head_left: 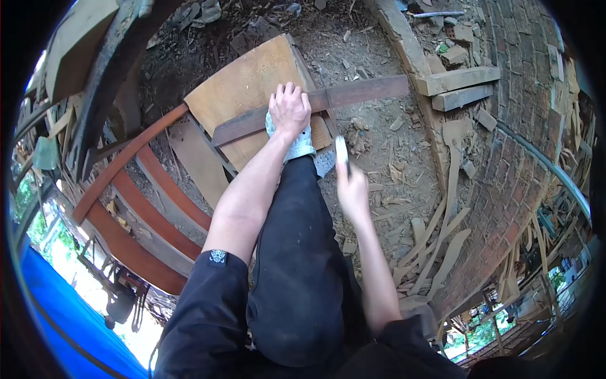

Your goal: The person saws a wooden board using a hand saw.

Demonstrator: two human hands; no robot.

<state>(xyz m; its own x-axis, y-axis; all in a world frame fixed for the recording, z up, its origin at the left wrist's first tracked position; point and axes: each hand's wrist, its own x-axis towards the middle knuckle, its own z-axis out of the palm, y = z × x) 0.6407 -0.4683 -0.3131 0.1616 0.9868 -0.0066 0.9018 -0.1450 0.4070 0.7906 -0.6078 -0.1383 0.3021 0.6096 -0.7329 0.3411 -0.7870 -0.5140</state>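
Note:
A long dark wooden piece (372, 90) lies across a light wooden block (243, 79). My left hand (290, 110) presses on this dark piece near its middle, fingers bent over it. Beneath that hand, a foot in a pale perforated shoe (299, 148) rests against the block. To the right of the shoe, my right hand (353, 189) is closed around a slim tool (341, 151) with a whitish upper part; its kind cannot be made out.
A reddish-brown slatted wooden frame (139, 161) leans at the left. Two short beams (457, 81) lie at the upper right beside a brick surface (499, 196). Wood offcuts (451, 252) and chips litter the dirt floor. A blue sheet (63, 309) hangs at lower left.

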